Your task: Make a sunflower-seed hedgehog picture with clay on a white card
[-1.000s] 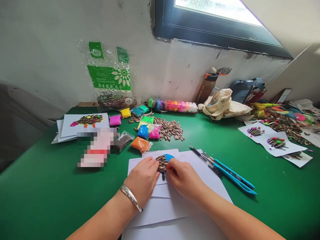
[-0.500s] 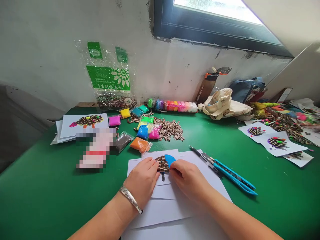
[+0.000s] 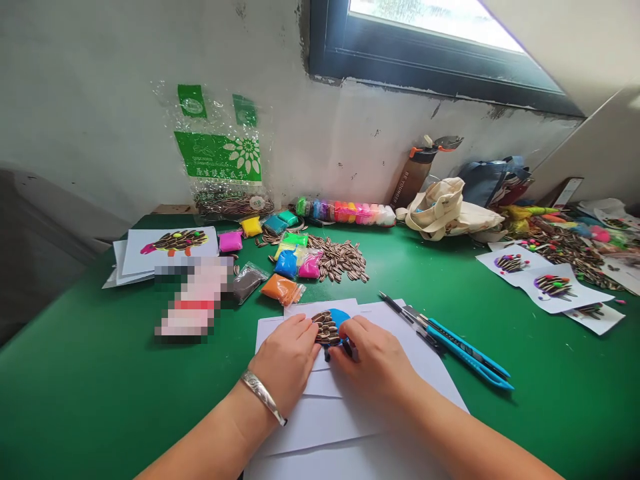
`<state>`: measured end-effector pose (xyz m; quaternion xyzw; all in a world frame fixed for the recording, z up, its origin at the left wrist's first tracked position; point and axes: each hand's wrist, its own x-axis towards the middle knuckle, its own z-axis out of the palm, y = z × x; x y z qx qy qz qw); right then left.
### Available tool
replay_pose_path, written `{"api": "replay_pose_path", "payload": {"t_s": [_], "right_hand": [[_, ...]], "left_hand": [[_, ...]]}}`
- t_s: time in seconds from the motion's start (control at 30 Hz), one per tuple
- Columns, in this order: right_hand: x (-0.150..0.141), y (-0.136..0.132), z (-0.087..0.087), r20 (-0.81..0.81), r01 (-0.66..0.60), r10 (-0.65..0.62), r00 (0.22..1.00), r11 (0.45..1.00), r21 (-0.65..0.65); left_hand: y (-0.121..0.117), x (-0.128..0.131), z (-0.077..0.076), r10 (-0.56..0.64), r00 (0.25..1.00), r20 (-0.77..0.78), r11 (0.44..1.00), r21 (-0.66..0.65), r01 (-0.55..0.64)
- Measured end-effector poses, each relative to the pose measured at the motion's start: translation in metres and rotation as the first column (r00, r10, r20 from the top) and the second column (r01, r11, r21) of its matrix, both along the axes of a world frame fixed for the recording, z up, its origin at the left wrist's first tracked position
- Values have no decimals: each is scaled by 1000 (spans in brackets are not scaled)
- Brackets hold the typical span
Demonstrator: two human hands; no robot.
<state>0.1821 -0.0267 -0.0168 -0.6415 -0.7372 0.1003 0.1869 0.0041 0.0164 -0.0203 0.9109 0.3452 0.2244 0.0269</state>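
My left hand (image 3: pixel 287 357), a silver bangle at its wrist, lies with fingers stretched out over the left side of a small white card (image 3: pixel 345 305). On that card is a blue clay shape (image 3: pixel 339 315), its left part covered in rows of striped sunflower seeds (image 3: pixel 326 328). A dark stub (image 3: pixel 327 353) sticks out below. My right hand (image 3: pixel 373 350) rests at the shape's right edge, thumb and index finger apart. Something dark shows in the gap between them; whether they touch it I cannot tell. White paper sheets (image 3: pixel 320 427) lie underneath.
Coloured clay packets (image 3: pixel 283 289) and a seed pile (image 3: pixel 343 259) lie beyond the card. A blue craft knife (image 3: pixel 465 350) and a pen (image 3: pixel 405 310) lie right. Finished pictures (image 3: pixel 170 243) are at left, more cards (image 3: pixel 555 287) at right. A bottle (image 3: pixel 413 177) stands by the wall.
My right hand's thumb and index finger, earlier pinched together at the blue shape's edge, have moved apart. My left hand stays in place on the card.
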Motion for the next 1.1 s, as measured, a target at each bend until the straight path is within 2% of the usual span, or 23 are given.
{"api": "replay_pose_path", "payload": {"t_s": [0.13,0.43,0.5,0.6,0.73,0.83,1.1], "right_hand": [[-5,1,-2,55,6,-7,998,1000,11],[-4,2,1,7,24,-24,1000,1000,5],[-1,-1,4,-29,-24,25,999,999,39],[4,-8,9,-58,-189,197,979,974,123],[7,-16,7,50,-348,344,937,919,187],[6,-17,3,114,-383,367,923,905,186],[5,-15,-1,157,-368,348,924,921,124]], "left_hand": [[0,0,-1,-1,1000,5,1000,16,0],[-1,0,0,-1,1000,14,1000,-3,1],[0,0,0,-1,1000,16,1000,5,1],[-1,0,0,3,1000,13,1000,2,-3],[-1,0,0,10,1000,-9,1000,6,-10],[-1,0,0,7,1000,-14,1000,14,-6],[-1,1,1,5,1000,3,1000,4,-5]]}}
